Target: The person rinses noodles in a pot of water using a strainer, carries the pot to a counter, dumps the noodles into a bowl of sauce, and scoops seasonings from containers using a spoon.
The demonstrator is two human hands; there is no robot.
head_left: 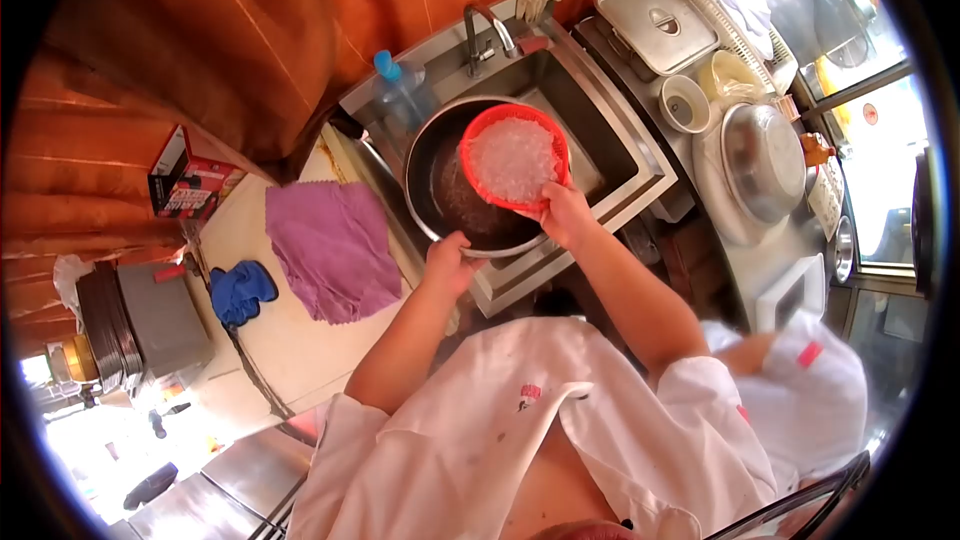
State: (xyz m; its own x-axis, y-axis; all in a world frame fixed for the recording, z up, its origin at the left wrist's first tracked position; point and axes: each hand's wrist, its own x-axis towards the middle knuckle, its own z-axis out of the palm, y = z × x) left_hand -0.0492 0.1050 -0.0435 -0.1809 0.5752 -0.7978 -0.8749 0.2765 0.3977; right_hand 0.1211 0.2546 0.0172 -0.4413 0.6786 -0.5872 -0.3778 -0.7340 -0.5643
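Observation:
My right hand [568, 214] is closed on the rim of a red plastic strainer basket [500, 203], tilted over a large pot. The basket is full of translucent, whitish grains [512, 158]; their kind cannot be told. The wide metal pot [432, 190] has a dark inside and rests over the left part of the steel sink. Some liquid or wet sheen shows in its bottom. My left hand [450, 265] is closed on the pot's near rim, with the thumb on top.
The sink [625, 165] has a faucet [478, 45] behind it; a blue-capped bottle [400, 90] stands to the left. A purple cloth [335, 250] and blue cloth [242, 292] lie on the left counter. A metal bowl [765, 165] sits right; another person's white sleeve [810, 390] is nearby.

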